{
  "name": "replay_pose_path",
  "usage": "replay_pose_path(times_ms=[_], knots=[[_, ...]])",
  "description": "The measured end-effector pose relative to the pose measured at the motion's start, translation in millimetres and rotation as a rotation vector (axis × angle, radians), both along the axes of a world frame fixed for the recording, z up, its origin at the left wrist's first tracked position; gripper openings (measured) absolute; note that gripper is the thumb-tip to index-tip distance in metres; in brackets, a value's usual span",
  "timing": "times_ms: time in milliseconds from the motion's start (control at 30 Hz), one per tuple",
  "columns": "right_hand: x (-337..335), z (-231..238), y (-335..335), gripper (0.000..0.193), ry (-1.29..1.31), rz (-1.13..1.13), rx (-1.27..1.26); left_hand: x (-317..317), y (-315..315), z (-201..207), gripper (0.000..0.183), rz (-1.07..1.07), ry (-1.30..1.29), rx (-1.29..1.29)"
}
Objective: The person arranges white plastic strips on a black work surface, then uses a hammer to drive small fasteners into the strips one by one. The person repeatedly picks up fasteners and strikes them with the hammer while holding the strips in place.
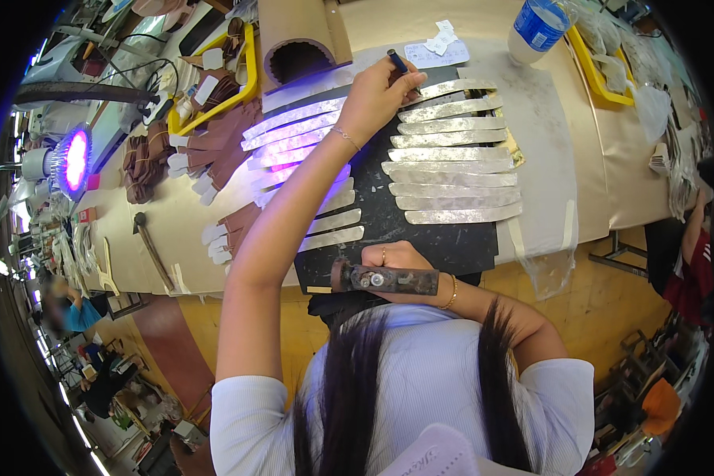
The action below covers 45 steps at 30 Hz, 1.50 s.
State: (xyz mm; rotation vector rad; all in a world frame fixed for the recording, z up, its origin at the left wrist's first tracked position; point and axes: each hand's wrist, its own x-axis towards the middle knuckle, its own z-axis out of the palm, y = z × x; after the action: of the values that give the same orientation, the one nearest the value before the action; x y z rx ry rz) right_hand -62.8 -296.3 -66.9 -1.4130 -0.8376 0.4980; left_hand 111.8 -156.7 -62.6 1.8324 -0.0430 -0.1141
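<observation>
My left hand (382,94) is reached far forward, its fingers closed round a dark rod-shaped hand tool (397,61). The tool's lower end is hidden by the fingers, beside the top of the right column of silvery strips (454,167). Those strips lie side by side on a black board (373,208). A left column of similar strips (333,238) passes partly under my left forearm, some of it tinted purple by the lamp. Near the board's front edge my right hand (401,255) is closed on a hammer (385,279), whose head lies across in front of my body.
A lit purple lamp (74,160) stands at the left. Brown strips (230,155) lie near it, with another hammer (152,250). Yellow trays (252,59) (603,83) flank the back, along with a brown half-tube (297,28), paper notes (436,52) and a plastic jug (538,32).
</observation>
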Motion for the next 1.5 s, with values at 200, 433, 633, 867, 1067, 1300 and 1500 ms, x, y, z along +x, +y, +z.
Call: replay_pose_path(times_ms=[200,433,633,867,1067,1300,1500], knots=[[0,-3,-1,0.02,-0.01,0.001,0.001,-2,-3,0,0.023,0.023,-0.025,0.087],[0,-2,1,0.021,-0.003,0.004,0.0,-3,-3,-2,0.02,0.054,-0.045,0.125],[2,10,0,0.018,-0.039,-0.121,0.078,-1,-14,4,0.023,-0.01,-0.28,0.543],[59,63,-16,0.029,-0.172,-0.469,-0.031,-3,-6,-4,0.025,-0.001,-0.293,0.537],[120,129,-59,0.038,-0.656,-0.741,-0.499,1,-1,-13,0.013,-0.056,-0.314,0.6],[129,122,-65,0.033,-0.732,-0.632,-0.808,-7,-14,9,0.019,-0.033,-0.351,0.497],[133,122,-62,0.035,-0.644,-0.587,-0.674,-1,-1,-6,0.017,-0.008,-0.282,0.591]])
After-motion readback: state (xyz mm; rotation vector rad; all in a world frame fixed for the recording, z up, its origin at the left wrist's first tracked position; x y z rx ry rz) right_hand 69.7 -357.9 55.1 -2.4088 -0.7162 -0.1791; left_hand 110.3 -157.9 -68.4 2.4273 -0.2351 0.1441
